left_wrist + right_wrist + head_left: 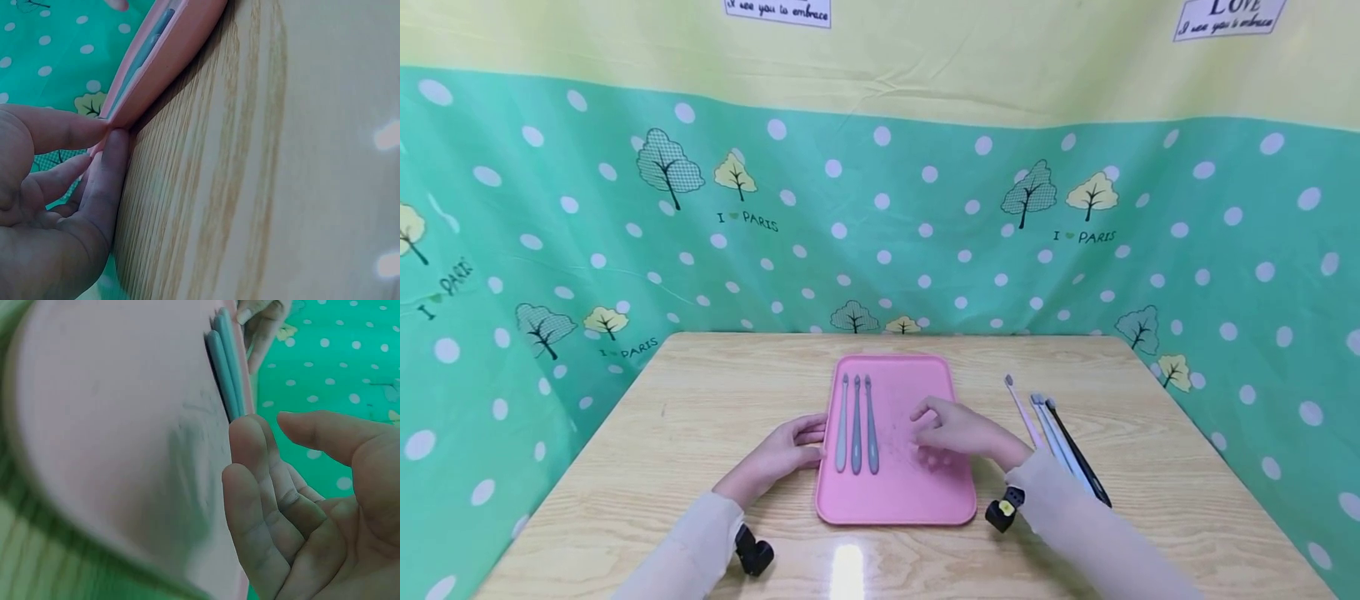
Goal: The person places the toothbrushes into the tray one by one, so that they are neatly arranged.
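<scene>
Toothbrushes [856,437], seven by my count, lie in two groups. Three greyish ones are side by side in the left half of one pink tray [895,504], their heads toward the curtain [700,267]. Four others lie on the wooden table [722,383], right of the tray: one pink [1024,414], two light blue [1058,438] and one black [1078,454]; the right sleeve [1097,525] hides some handles partly.

The left hand [782,454] pinches the tray's left rim between thumb and fingers. The right hand [958,427] is above the tray's right half, fingers softly bent, thumb well apart from them, holding nothing.

On the curtain, "I PARIS", with a small heart between the words, can be read four times. Two white labels are cut by the top edge: both carry "I see you to embrace", and the right one also "LOVE". Any marking on the handles is too small to tell.
</scene>
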Demonstrator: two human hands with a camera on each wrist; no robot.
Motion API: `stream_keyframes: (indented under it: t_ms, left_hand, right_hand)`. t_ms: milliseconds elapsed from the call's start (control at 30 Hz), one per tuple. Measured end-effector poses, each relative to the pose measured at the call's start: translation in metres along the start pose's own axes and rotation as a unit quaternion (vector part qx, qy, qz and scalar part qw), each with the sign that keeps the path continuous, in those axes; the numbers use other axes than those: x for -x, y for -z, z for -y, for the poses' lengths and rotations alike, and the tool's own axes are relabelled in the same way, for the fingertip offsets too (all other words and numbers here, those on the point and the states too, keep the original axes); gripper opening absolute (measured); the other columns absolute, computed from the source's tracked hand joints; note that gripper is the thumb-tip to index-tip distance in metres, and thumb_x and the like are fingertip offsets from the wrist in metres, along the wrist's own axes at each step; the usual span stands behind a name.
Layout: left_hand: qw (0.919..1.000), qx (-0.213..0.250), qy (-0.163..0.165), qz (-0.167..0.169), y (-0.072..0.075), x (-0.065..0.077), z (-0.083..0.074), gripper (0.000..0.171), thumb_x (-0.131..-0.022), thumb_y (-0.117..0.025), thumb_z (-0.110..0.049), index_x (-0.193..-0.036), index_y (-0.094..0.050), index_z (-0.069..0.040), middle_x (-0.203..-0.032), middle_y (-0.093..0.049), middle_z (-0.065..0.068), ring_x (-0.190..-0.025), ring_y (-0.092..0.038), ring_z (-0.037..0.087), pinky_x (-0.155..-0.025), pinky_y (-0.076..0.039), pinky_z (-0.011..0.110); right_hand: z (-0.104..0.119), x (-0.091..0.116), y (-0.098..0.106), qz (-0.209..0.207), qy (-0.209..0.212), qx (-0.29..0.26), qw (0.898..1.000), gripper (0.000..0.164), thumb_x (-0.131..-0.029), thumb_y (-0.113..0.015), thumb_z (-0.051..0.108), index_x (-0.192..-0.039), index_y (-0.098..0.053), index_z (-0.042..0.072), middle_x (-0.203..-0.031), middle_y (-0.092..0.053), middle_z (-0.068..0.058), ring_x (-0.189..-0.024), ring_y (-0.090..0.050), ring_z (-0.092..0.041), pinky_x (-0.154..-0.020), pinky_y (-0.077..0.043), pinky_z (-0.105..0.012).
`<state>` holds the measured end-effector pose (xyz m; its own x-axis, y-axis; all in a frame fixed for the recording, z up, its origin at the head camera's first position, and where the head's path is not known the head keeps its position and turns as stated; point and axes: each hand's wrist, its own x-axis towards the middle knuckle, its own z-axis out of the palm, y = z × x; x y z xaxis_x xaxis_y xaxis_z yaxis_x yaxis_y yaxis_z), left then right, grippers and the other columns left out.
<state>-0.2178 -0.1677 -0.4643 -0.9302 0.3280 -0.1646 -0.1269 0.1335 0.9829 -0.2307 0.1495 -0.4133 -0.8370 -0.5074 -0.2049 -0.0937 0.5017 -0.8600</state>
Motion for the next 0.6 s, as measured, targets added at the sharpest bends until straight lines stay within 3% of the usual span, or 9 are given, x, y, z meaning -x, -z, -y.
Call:
stream_keyframes:
  t_ms: [600]
  left_hand:
    - [0.9998, -0.013, 0.011, -0.003, -0.001, 0.000, -0.001, 0.065, -0.093, -0.064, 0.001, -0.151, -0.036, 0.003, -0.143, -0.049, 0.023, -0.128, -0.052, 0.036, -0.095, -0.057, 0.034]
  right_hand:
    - [-0.031, 0.041, 0.047, -0.037, -0.013, 0.007, 0.999, 0.037, -0.098, -0.063, 0.018, -0.126, -0.053, -0.004, -0.084, -0.070, -0.013, -0.069, -0.068, -0.026, -0.059, -0.062, -0.037]
